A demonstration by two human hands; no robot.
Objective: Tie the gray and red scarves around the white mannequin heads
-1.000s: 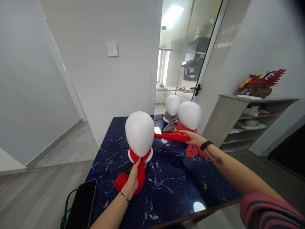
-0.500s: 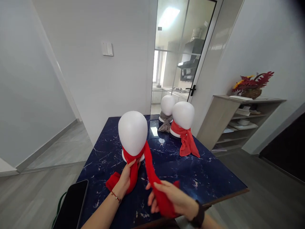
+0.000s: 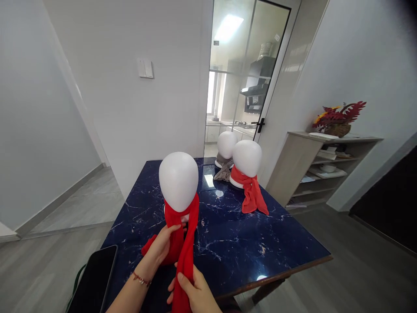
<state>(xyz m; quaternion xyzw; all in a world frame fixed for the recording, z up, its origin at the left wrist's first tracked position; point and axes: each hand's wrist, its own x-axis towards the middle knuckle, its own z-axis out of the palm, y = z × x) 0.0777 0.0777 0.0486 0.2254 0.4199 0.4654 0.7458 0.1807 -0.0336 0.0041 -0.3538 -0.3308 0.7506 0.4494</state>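
Observation:
A white mannequin head [image 3: 179, 180] stands upright on the dark blue marbled table [image 3: 228, 243], with a red scarf [image 3: 186, 248] round its neck and both scarf ends hanging in front. Just below the neck, my left hand [image 3: 163, 245] is closed around the left length of the scarf; part of its fingers is hidden behind the cloth. My right hand [image 3: 192, 287] grips the other length nearer the table's front edge, thumb on top. Some red cloth lies bunched on the table left of my left hand.
Two more white mannequin heads stand at the back right, one with a tied coral-red scarf [image 3: 250, 191], the other with a grey-brown scarf [image 3: 224, 169]. A black phone [image 3: 93, 278] lies at the left front. Beyond are a glass door [image 3: 241, 78] and a shelf unit [image 3: 299, 165].
My right hand has moved left and toward me, bringing its scarf length in front of the head beside the other one. My left hand has shifted slightly down and left, still gripping.

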